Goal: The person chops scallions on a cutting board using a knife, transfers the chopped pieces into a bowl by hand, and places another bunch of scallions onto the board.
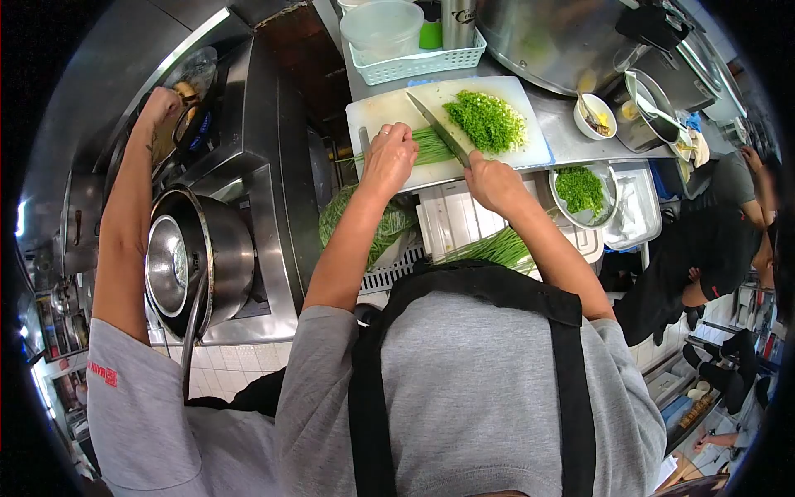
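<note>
My left hand (391, 156) is closed over a bunch of long thin green stalks, likely chives (432, 146), pressing them onto a white cutting board (373, 116). In my right hand (493, 180) is the handle of a kitchen knife (439, 124). Its blade lies slanted across the board, between the uncut stalks and a pile of finely chopped chives (487, 123). Below the board's right corner, a round container (614, 203) holds more chopped green. Loose long stalks (497, 248) lie close to my body, partly hidden by my right forearm.
A pale blue basket (418, 66) with a plastic tub stands behind the board. A large steel pot (546, 41) and a small white bowl (595, 116) are at the right. Left, a co-worker's arm (124, 215) reaches past a pot (228, 257). More people stand far right.
</note>
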